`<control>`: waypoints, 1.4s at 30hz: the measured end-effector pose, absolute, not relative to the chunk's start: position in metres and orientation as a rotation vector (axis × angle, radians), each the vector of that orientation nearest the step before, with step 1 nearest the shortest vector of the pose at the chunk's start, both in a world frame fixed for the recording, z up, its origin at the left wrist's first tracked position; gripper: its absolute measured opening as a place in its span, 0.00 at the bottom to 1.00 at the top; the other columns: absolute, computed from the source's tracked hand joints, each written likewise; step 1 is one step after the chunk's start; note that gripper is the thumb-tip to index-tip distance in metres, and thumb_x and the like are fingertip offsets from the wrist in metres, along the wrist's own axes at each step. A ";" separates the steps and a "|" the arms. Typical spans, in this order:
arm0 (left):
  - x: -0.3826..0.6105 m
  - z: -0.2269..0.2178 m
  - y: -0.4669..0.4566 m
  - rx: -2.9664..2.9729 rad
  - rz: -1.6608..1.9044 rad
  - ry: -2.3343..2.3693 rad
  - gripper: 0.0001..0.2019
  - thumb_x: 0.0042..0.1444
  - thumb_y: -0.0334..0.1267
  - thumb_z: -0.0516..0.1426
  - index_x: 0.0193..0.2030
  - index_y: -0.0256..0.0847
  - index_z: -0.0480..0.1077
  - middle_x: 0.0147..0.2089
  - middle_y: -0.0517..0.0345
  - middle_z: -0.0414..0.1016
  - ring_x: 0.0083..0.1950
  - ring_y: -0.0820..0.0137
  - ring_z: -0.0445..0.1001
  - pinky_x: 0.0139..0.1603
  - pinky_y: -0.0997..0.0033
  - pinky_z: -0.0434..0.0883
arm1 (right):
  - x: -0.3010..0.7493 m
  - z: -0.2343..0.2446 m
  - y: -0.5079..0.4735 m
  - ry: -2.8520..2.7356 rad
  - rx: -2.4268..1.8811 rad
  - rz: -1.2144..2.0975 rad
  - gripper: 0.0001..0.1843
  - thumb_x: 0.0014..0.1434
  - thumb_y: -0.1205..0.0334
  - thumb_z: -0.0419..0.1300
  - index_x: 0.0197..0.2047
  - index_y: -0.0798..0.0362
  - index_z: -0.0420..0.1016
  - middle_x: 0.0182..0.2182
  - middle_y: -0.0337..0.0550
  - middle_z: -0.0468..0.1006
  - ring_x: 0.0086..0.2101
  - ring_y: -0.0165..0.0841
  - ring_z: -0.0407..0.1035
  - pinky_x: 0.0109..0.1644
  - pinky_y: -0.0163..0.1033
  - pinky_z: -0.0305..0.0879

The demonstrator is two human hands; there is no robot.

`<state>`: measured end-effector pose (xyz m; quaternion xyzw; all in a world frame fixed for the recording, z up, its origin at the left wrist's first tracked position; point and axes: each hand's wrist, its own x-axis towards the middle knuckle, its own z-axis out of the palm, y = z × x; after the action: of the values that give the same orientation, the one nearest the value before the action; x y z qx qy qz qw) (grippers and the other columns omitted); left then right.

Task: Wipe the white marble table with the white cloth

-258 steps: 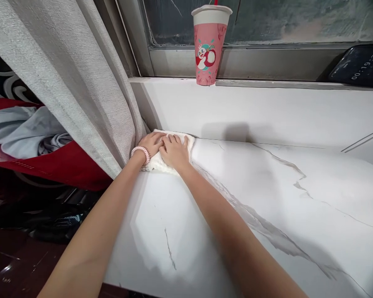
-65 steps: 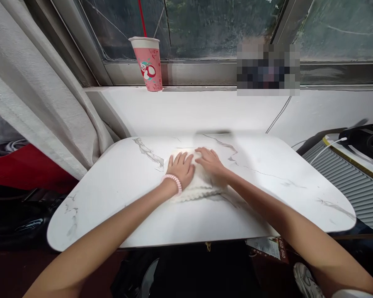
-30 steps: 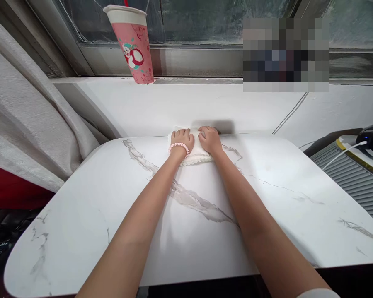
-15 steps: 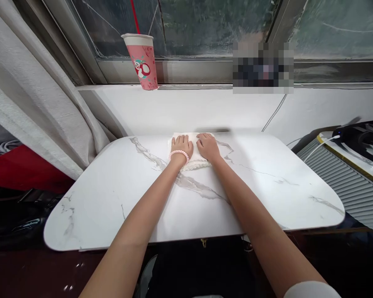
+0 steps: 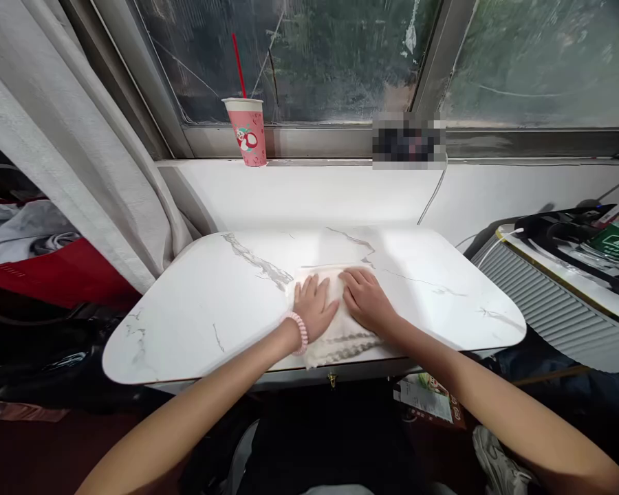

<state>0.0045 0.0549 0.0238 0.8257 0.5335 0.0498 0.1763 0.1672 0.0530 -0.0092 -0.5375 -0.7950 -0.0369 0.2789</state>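
A folded white cloth [image 5: 340,340] lies near the front edge of a white marble-patterned table [image 5: 211,309]. My left hand [image 5: 314,308], with a pink coil band on the wrist, lies flat on the cloth's left half, fingers stretched forward. My right hand [image 5: 366,299] lies flat beside it on the right half, fingers extended too. Both palms press down on the cloth, and the hands almost touch each other.
A pink paper cup with a red straw [image 5: 250,137] stands on the window sill [image 5: 314,185]. A grey curtain [image 5: 82,158] hangs at the left. A ribbed grey appliance [image 5: 547,302] with cables and clutter sits at the right. A white cable [image 5: 433,196] runs down the sill.
Both hands have drawn the cloth from the table's far edge back to its near edge. Earlier it was at the far left corner by the curtain.
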 end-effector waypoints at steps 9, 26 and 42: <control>0.022 0.025 0.024 2.480 0.034 1.367 0.34 0.66 0.51 0.44 0.73 0.35 0.46 0.76 0.40 0.39 0.75 0.50 0.34 0.72 0.44 0.41 | 0.192 -0.005 0.015 -2.134 -1.485 -0.101 0.17 0.64 0.67 0.46 0.53 0.57 0.70 0.52 0.53 0.74 0.53 0.44 0.65 0.58 0.51 0.61; 0.066 0.006 0.176 2.614 0.256 1.528 0.29 0.66 0.50 0.43 0.70 0.40 0.55 0.74 0.46 0.51 0.74 0.58 0.48 0.73 0.54 0.43 | 0.224 -0.011 0.174 -1.912 -1.641 -0.010 0.15 0.58 0.67 0.49 0.46 0.52 0.72 0.47 0.50 0.76 0.49 0.45 0.66 0.55 0.49 0.59; 0.089 -0.001 0.270 2.561 0.409 1.592 0.28 0.65 0.49 0.43 0.68 0.39 0.57 0.71 0.49 0.57 0.72 0.61 0.53 0.73 0.56 0.44 | 0.240 -0.015 0.272 -1.835 -1.670 -0.009 0.14 0.58 0.66 0.50 0.44 0.51 0.73 0.45 0.49 0.76 0.49 0.45 0.66 0.57 0.51 0.59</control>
<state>0.0889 0.2703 -0.0012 0.8405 0.5225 0.1343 0.0492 0.2400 0.2720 -0.0152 -0.6368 -0.6995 -0.0033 0.3242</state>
